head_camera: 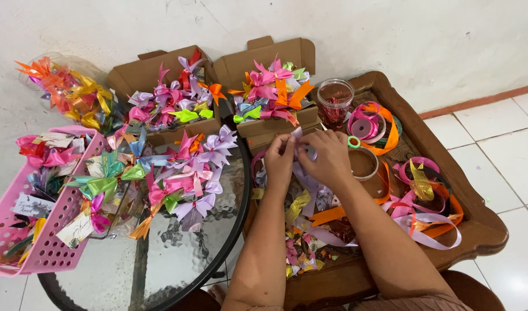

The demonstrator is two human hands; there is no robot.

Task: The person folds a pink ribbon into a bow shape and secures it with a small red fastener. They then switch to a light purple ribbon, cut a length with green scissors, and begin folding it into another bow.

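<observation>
My left hand [279,160] and my right hand [328,156] meet above a wooden tray [477,230], both pinching a strip of pale lilac ribbon [306,174]. The ribbon's free end hangs down between my forearms. Below my hands lies a heap of ribbon scraps [310,230] in pink, gold, orange and lilac. A roll of tape [364,164] sits just right of my right hand.
Two open cardboard boxes [143,72] [287,55] full of ribbon bows stand at the back. More bows [177,173] lie on a round glass table [177,253]. A pink plastic basket [51,247] sits left. A clear jar [334,101] and ribbon spools [364,124] are on the tray.
</observation>
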